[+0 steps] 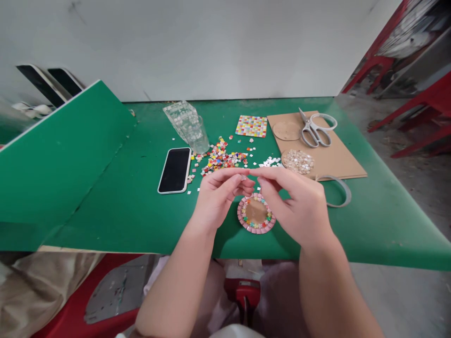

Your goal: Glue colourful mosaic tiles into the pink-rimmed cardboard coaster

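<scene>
Over the bench's front half, my left hand [220,195] pinches a small pale mosaic tile [243,177] between thumb and fingers. My right hand [299,202] is beside it, its index fingertip meeting the left one. The right thumb and index tips are a little apart, with nothing visible between them; its other fingers are partly hidden. Just below both hands lies a round brown coaster [256,212] with a rim of pink tiles and an inner ring of colourful star-shaped pieces. The coaster's middle is bare, and the right hand overlaps its edge.
Loose coloured tiles [221,159] lie beyond my hands, by a clear cup [198,136] and a phone [175,170]. A tile sheet [251,126] is farther back. Scissors [313,131] and a disc of pale pieces [299,161] rest on cardboard [334,155]; a tape ring [343,190] is nearby.
</scene>
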### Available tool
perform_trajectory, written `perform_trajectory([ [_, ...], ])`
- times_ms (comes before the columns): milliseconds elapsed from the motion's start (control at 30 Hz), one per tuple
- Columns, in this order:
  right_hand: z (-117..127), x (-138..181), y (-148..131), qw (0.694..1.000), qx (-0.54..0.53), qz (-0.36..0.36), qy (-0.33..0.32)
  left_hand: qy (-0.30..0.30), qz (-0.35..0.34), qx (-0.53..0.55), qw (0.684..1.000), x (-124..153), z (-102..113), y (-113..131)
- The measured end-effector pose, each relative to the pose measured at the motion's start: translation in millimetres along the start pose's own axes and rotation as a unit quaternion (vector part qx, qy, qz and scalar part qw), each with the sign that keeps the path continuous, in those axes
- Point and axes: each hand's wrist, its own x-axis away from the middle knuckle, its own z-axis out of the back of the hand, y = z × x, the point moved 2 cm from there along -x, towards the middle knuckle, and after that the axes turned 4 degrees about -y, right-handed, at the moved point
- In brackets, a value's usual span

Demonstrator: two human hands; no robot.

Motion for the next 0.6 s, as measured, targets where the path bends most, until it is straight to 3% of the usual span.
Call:
perform_trajectory([
  [600, -4.5, 0.3, 0.5, 0.999, -0.001, 0.016, -0.032, -0.005, -0.010, -0.025, 1.000, -0.4, -1.4, 1.1],
])
